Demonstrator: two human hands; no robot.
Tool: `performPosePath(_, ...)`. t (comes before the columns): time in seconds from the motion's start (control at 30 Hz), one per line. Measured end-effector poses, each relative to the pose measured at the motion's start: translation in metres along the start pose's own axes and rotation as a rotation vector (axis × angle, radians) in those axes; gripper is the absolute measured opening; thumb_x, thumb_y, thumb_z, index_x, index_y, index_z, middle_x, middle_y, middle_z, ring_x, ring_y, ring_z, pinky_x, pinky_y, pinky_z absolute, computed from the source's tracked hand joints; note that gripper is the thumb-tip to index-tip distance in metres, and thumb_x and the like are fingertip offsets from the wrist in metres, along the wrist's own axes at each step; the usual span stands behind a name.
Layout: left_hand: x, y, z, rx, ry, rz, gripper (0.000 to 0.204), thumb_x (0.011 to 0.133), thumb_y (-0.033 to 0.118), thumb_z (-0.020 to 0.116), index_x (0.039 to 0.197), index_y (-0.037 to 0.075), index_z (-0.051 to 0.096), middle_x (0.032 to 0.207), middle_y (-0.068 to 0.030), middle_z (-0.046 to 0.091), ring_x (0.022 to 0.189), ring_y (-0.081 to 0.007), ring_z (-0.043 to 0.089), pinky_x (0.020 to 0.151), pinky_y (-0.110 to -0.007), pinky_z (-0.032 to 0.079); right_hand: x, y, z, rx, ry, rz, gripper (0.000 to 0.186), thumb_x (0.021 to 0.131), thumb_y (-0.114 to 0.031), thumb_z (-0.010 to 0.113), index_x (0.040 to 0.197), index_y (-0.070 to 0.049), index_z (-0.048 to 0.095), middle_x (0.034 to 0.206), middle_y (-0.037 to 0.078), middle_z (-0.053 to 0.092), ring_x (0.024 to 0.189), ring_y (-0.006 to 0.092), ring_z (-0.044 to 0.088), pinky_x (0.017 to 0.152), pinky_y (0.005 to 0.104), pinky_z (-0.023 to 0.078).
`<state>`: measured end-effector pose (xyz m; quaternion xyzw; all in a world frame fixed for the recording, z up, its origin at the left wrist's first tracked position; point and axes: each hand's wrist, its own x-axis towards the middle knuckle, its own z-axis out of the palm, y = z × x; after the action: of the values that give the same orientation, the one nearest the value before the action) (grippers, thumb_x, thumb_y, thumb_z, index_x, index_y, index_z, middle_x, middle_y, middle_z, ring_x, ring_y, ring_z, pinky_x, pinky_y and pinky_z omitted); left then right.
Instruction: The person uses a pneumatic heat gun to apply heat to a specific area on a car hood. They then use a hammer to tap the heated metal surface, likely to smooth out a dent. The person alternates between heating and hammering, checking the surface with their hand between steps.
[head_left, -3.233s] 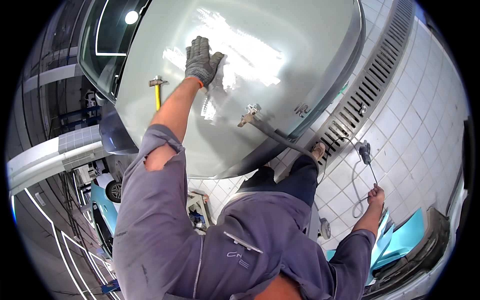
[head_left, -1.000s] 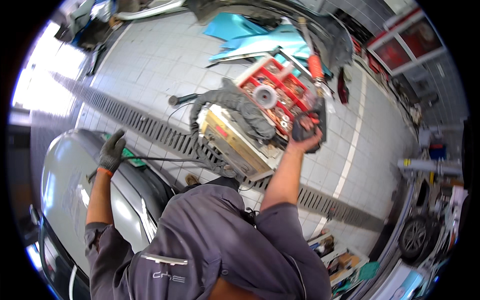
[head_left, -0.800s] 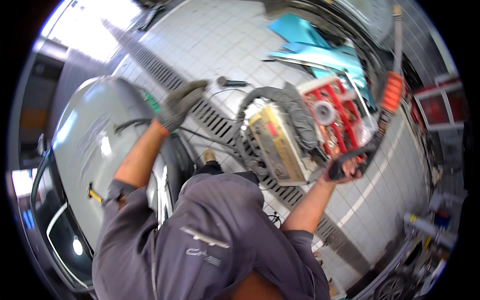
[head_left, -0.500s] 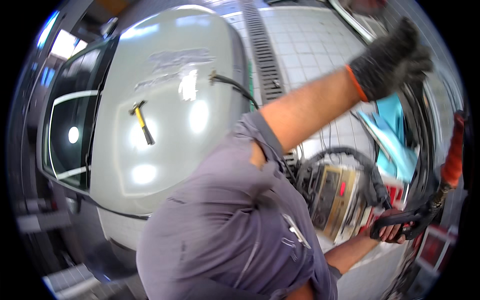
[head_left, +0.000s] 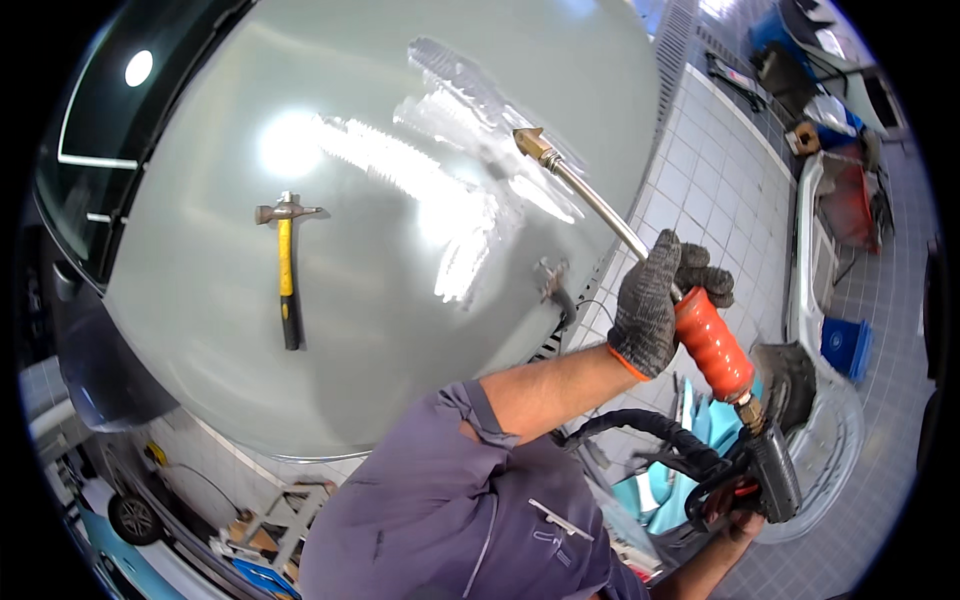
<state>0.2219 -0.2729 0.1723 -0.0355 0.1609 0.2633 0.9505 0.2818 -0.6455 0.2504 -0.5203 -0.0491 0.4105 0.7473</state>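
A spot-welding dent puller (head_left: 717, 345) with an orange ribbed sleeve and a long metal rod reaches over a car's grey-green bonnet (head_left: 350, 400). My left hand (head_left: 650, 300), in a dark grey glove with an orange cuff, closes round the rod just ahead of the sleeve. The black pistol handle is in my bare right hand (head_left: 738, 525), partly hidden behind it. The rod's brass-coloured tip lies over bright scraped patches (head_left: 465, 235); whether it touches the metal I cannot tell. A hammer (head_left: 286, 270) with a yellow and black handle rests on the bonnet.
A clamp (head_left: 551, 280) with a dark cable sits at the bonnet's edge. A thick black hose (head_left: 640, 420) runs near my body. Light-blue panels (head_left: 705, 430) lie beyond my arm. A blue box (head_left: 845, 347) and a pale bumper (head_left: 808, 230) stand on the tiled floor.
My view has shifted closer over the bonnet. My left hand, raised off the tool before, now holds its rod. The puller has swung from the far right to over the bonnet.
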Motion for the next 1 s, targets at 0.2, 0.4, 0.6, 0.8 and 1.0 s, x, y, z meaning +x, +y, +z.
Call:
performPosePath(0.2, 0.058, 0.059, -0.033, -0.132, 0.057, 0.079, 0.047, 0.103, 0.047, 0.055, 0.107, 0.000, 0.063, 0.090, -0.0183, 0.072, 0.081, -0.0285, 0.071, 0.079, -0.045, 0.060, 0.100, -0.013, 0.057, -0.092, -0.003, 0.206, 0.063, 0.074, -0.012, 0.065, 0.132, 0.006, 0.049, 0.070, 0.014, 0.056, 0.051, 0.0306, 0.060, 0.056, 0.0483, 0.056)
performPosePath(0.4, 0.071, 0.079, -0.039, -0.185, 0.098, 0.051, 0.047, 0.105, 0.047, 0.052, 0.107, 0.002, 0.063, 0.092, -0.0192, 0.071, 0.086, -0.0308, 0.070, 0.081, -0.044, 0.057, 0.118, -0.014, 0.085, -0.149, 0.039, 0.270, 0.063, 0.073, -0.013, 0.065, 0.131, 0.007, 0.049, 0.067, 0.015, 0.055, 0.050, 0.0317, 0.060, 0.054, 0.0492, 0.056)
performPosePath(0.6, 0.082, 0.100, -0.038, -0.242, 0.102, 0.084, 0.042, 0.104, 0.043, 0.057, 0.106, 0.002, 0.064, 0.090, -0.0147, 0.072, 0.084, -0.0265, 0.072, 0.080, -0.042, 0.059, 0.134, -0.018, 0.097, -0.155, 0.054, 0.288, 0.063, 0.073, -0.013, 0.064, 0.129, 0.008, 0.048, 0.065, 0.015, 0.055, 0.049, 0.0328, 0.060, 0.052, 0.0501, 0.056)
performPosePath(0.8, 0.083, 0.107, -0.037, -0.299, 0.072, 0.090, 0.037, 0.104, 0.039, 0.058, 0.106, 0.003, 0.065, 0.091, -0.0137, 0.072, 0.082, -0.0255, 0.072, 0.080, -0.041, 0.058, 0.141, -0.025, 0.111, -0.173, 0.040, 0.301, 0.063, 0.072, -0.014, 0.064, 0.128, 0.010, 0.048, 0.063, 0.016, 0.055, 0.048, 0.0339, 0.060, 0.050, 0.0510, 0.056)
performPosePath(1.0, 0.095, 0.115, -0.035, -0.288, 0.038, 0.128, 0.039, 0.105, 0.041, 0.054, 0.106, 0.003, 0.064, 0.091, -0.0150, 0.072, 0.082, -0.0256, 0.071, 0.078, -0.041, 0.058, 0.152, -0.037, 0.125, -0.211, -0.015, 0.324, 0.063, 0.071, -0.014, 0.063, 0.127, 0.011, 0.048, 0.061, 0.016, 0.055, 0.047, 0.0350, 0.061, 0.048, 0.0519, 0.057)
